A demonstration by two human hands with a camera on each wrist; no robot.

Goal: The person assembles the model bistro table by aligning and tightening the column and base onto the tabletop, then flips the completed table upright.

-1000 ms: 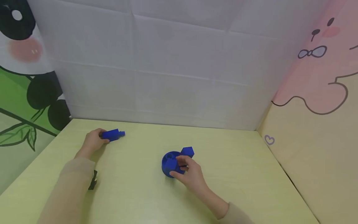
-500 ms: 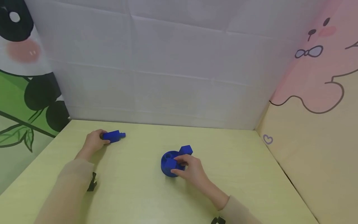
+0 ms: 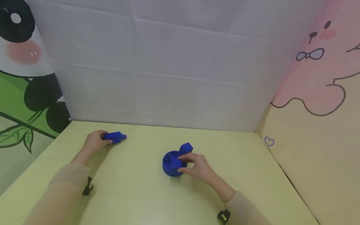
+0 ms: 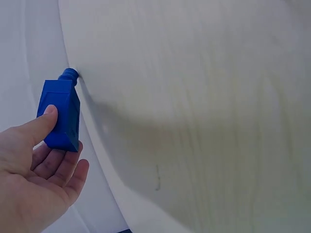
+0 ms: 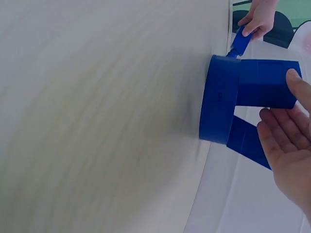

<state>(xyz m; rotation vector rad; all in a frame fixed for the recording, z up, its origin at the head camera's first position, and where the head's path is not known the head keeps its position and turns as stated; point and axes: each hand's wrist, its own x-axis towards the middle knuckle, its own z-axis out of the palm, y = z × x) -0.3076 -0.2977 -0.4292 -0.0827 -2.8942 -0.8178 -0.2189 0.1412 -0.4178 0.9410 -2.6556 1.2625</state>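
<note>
Tabletop | right hand + blue block | shifted rightward on round base

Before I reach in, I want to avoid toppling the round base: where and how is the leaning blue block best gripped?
Probably pinch the leaning blue block by its raised outer end, from above, at its far right side. That end juts past the rim of the round base and has flat faces, while the right hand and the upright blue block crowd its near side.

Booth-like setup: tbl, cartoon panels, wht bkdrp.
</note>
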